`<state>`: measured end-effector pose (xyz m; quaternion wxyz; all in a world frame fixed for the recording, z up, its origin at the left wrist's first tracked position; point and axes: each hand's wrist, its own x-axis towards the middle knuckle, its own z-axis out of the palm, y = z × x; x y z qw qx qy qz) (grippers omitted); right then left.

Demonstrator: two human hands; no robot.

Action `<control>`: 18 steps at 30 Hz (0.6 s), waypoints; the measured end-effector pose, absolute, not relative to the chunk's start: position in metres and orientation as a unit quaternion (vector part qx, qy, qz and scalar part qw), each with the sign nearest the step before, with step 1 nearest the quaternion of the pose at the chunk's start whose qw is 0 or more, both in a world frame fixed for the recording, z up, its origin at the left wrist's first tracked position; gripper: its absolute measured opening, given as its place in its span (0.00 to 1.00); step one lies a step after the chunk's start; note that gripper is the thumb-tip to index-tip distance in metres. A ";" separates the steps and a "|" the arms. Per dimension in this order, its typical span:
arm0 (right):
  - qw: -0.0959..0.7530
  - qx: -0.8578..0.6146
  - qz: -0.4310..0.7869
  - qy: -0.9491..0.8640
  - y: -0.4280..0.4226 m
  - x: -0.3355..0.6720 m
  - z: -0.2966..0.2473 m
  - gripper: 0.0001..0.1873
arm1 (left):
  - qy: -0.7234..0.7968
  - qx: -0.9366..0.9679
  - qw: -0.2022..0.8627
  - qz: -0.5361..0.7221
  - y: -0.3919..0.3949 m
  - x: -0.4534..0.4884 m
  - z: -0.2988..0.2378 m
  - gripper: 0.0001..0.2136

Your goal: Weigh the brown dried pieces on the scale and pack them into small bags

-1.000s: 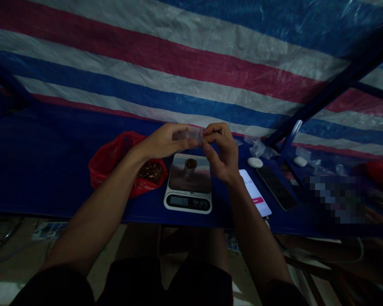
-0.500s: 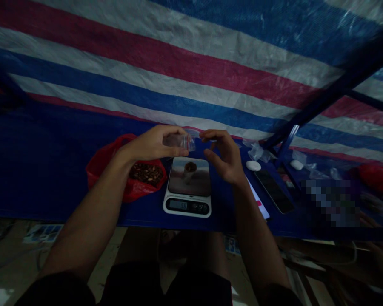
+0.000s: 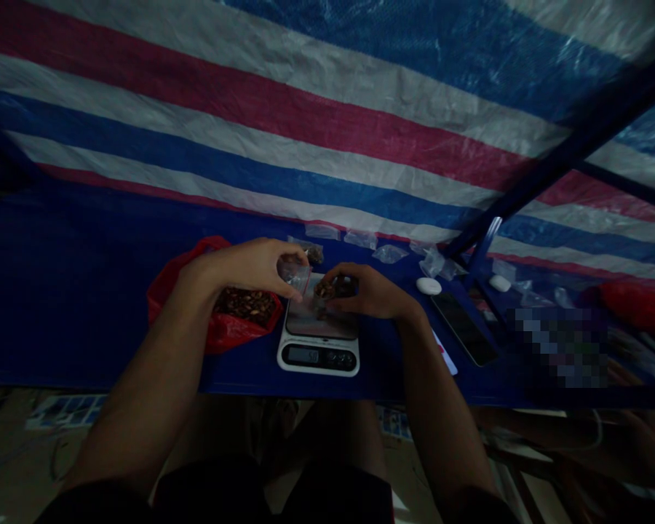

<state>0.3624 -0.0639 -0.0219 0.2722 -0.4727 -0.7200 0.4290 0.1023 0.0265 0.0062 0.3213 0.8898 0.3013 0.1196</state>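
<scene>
My left hand (image 3: 254, 268) pinches a small clear zip bag (image 3: 296, 276), holding it just above the left side of a white kitchen scale (image 3: 319, 362). My right hand (image 3: 368, 292) has its fingers around a small clear cup (image 3: 322, 298) of brown dried pieces, over the scale's plate. Whether the cup still touches the plate I cannot tell. The scale's display is lit, its digits too blurred to read surely. Under my left wrist an open red plastic bag (image 3: 165, 292) lies with more brown pieces (image 3: 251, 306) in it.
Behind the scale lie a bag with brown contents (image 3: 314, 254) and several clear bags (image 3: 390, 253). On the right are a white case (image 3: 429, 285), a phone (image 3: 465, 329), a red bag (image 3: 638, 304) and another person's arm (image 3: 557, 429). A striped tarp (image 3: 306, 131) hangs behind.
My left hand has moved the clear bag down and left, nearer the scale. My right hand has come down from beside the bag and taken hold of the cup on the scale.
</scene>
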 end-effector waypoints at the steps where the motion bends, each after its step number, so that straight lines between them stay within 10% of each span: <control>1: 0.275 -0.479 0.431 -0.713 -0.064 0.363 -0.023 0.17 | 0.302 0.892 0.319 0.109 0.025 0.103 0.007 0.28; 18: 0.351 -0.468 0.270 -0.765 -0.066 0.360 -0.021 0.13 | 0.260 0.932 0.213 0.135 0.016 0.121 0.012 0.19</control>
